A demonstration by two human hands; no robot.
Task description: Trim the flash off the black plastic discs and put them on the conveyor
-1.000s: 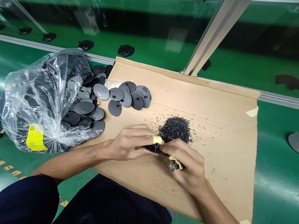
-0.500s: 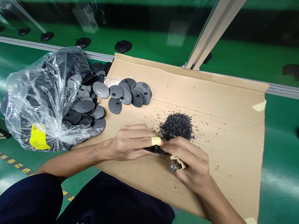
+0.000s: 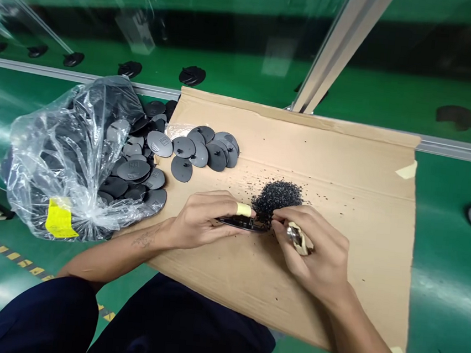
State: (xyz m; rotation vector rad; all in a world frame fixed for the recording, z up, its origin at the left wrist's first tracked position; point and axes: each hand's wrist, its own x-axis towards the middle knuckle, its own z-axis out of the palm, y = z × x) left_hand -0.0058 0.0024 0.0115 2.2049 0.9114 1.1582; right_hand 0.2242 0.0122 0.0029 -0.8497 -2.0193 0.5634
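Observation:
My left hand [image 3: 210, 218], tape around one finger, is closed on a thin black oval plastic piece [image 3: 235, 222], tilted nearly edge-on. Just right of it, my right hand [image 3: 316, 242] has its thumb and index finger pinched together near a heap of small black bits [image 3: 281, 195]. Tucked in that same hand is a shiny metal tool [image 3: 295, 235] with pale tape on it; its kind is hidden by the fingers. Whether the fingertips also pinch a small bit, I cannot make out. Several loose oval plastic pieces [image 3: 199, 153] lie overlapping beyond my left hand.
A clear plastic bag [image 3: 71, 155] of black ovals lies at the left, its contents spilling toward the cardboard sheet [image 3: 357, 255]. Tape holds the sheet's right side to the green table [image 3: 452, 264]. Along the back runs a clear panel with a metal post [image 3: 334, 58].
My right hand has moved right, away from the plastic piece, and its fingertips are now at the near side of the heap. My left hand has shifted slightly left with the piece.

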